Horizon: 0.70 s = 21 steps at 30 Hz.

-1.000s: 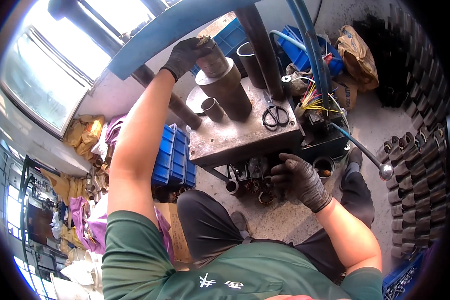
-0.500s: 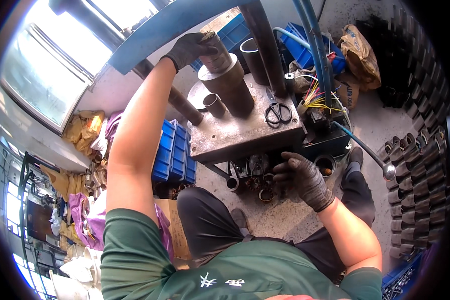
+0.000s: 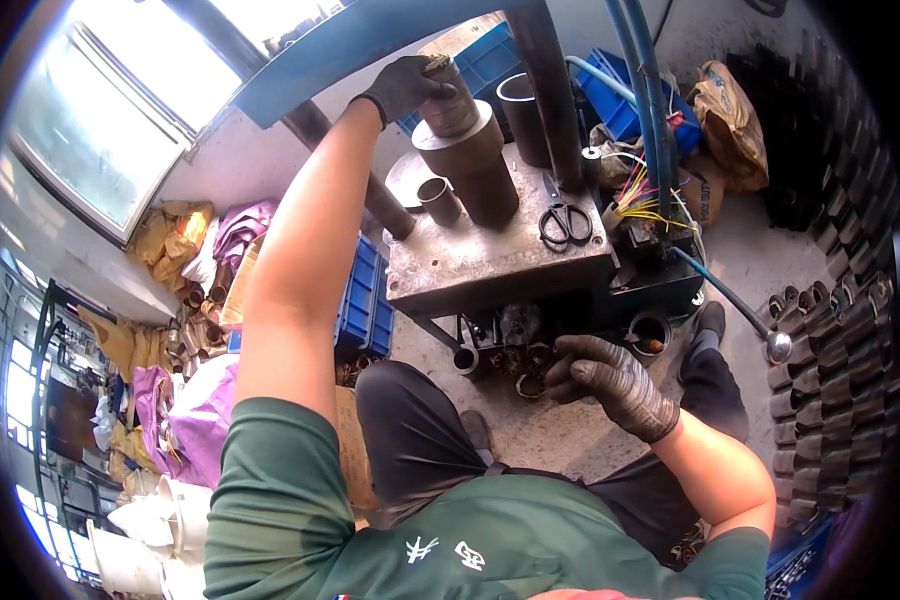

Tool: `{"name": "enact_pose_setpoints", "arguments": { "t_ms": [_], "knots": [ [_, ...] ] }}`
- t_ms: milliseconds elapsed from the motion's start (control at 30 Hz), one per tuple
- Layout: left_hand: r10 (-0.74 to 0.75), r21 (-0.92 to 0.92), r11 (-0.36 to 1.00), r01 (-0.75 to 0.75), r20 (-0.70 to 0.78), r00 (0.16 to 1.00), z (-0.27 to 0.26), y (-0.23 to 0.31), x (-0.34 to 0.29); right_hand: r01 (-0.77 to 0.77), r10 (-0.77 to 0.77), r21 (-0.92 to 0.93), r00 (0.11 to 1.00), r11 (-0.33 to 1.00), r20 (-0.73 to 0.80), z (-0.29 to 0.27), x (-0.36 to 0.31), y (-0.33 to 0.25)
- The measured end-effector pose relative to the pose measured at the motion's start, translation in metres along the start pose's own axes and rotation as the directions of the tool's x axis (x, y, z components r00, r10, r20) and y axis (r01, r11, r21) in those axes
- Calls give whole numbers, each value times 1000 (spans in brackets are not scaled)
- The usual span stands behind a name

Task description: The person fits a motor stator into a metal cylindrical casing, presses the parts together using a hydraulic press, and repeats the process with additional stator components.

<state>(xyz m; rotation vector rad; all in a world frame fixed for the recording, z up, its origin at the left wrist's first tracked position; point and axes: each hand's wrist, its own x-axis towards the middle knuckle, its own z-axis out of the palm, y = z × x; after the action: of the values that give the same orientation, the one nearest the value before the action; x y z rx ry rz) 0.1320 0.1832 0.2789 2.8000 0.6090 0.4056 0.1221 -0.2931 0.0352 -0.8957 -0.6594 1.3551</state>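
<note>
- Your left hand (image 3: 402, 85) is clenched around the small steel tube (image 3: 448, 98), seating it upright on the big cylinder (image 3: 475, 170) (dead centre, so it stands true) at the back of the steel block (image 3: 495, 265).
- Your right hand (image 3: 610, 385) curls loosely over loose tubes (image 3: 525, 365) beneath the block's front edge; whether it grasps one, I cannot tell.
- Since a second ago, both hands have barely moved.
</note>
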Motion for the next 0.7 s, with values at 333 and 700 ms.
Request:
{"name": "enact_pose_setpoints", "arguments": {
  "t_ms": [333, 700],
  "knots": [
    [-94, 70, 992, 102, -108, 990, 4, 24, -19, 137, -122, 125, 986, 983, -117, -18, 10, -7],
    [56, 229, 973, -43, -52, 997, 5, 17, -21, 183, -128, 279, 970, 943, -206, -52, 32, 4]
  ]
}}
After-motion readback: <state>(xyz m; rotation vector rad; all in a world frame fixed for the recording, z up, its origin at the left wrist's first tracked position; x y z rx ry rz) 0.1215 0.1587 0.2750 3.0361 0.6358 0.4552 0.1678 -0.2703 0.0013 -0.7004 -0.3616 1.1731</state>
